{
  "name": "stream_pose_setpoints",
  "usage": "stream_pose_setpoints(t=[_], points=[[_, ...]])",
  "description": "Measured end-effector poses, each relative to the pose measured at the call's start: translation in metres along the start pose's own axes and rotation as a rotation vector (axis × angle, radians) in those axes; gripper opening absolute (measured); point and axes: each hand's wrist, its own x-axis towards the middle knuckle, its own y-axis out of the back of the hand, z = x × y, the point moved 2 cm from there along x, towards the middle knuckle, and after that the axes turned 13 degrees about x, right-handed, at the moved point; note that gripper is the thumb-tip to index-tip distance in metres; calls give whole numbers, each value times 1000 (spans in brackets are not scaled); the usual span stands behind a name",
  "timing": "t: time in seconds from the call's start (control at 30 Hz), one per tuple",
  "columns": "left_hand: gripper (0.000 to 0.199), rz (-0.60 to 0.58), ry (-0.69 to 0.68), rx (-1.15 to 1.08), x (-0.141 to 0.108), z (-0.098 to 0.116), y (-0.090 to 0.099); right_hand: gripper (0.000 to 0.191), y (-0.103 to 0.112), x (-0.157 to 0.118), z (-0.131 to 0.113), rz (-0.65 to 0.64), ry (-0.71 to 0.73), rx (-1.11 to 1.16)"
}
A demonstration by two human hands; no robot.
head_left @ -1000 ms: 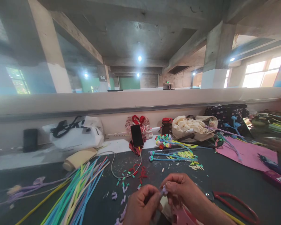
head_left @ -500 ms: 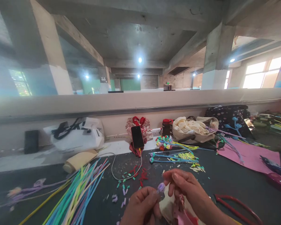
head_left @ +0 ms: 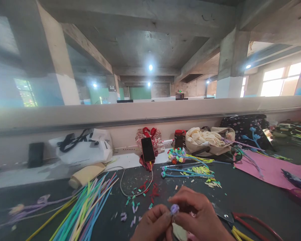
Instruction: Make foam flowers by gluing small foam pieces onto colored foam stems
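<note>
A small purple fuzzy flower head (head_left: 175, 209) is between my two hands, low in the middle of the view. My left hand (head_left: 155, 219) is closed, pinching it from below and to the left. The fingers of my right hand (head_left: 199, 211) curl over it, thumb and forefinger at its right side. Any stem under it is hidden by my fingers. Right of my right hand lie scissors (head_left: 225, 214) with red handles. Loose purple pieces (head_left: 133, 221) and short green pieces (head_left: 132, 197) are scattered left of my hands. Below my right hand, pale and pink material shows partly.
Long coloured fuzzy stems (head_left: 82, 211) spread at left. Finished-looking flowers on blue stems (head_left: 185, 174) and bits of yellow stem (head_left: 203, 171) lie beyond my hands. A phone (head_left: 147, 149) on a cable leans against a patterned bag. Pink sheet (head_left: 271, 169) lies at right.
My right hand has come left and down, and its fingers now meet the purple flower head. More of the scissors shows.
</note>
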Motion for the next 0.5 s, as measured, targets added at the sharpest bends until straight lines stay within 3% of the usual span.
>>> stream_pose_setpoints(t=[0.17, 0.37, 0.5], points=[[34, 11, 7, -19, 1, -1, -1, 16, -1, 0, 1, -7, -36, 15], [36, -45, -8, -52, 1, 3, -4, 38, -1, 2, 0, -19, -82, 16], [38, -10, 16, -25, 3, -1, -1, 25, -2, 2, 4, -23, -119, 60]])
